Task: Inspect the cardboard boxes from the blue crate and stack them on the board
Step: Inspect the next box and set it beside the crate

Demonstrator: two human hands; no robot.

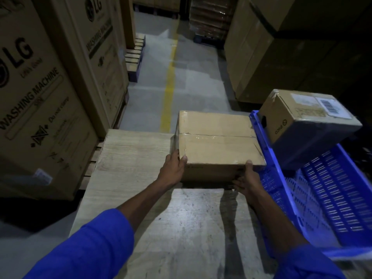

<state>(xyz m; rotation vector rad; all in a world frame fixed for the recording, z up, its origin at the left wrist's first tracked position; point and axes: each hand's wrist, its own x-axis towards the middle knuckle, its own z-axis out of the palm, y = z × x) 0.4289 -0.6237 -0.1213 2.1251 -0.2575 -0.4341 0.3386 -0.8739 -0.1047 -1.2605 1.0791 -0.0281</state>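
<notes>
A flat taped cardboard box [218, 141] is over the far right part of the pale wooden board [130, 168]; its shadow falls on the board beneath its near edge. My left hand [173, 168] grips the box's near left corner, thumb on top. My right hand [246, 180] grips the near right corner, fingers under the edge. To the right stands the blue crate [314, 198], with a second smaller cardboard box [306, 121] bearing a barcode label propped tilted on its far end.
Tall washing-machine cartons [44, 93] on a pallet stand close on the left. Large stacked cartons [281, 47] rise at the back right. A concrete aisle with a yellow line [169, 87] runs ahead between them.
</notes>
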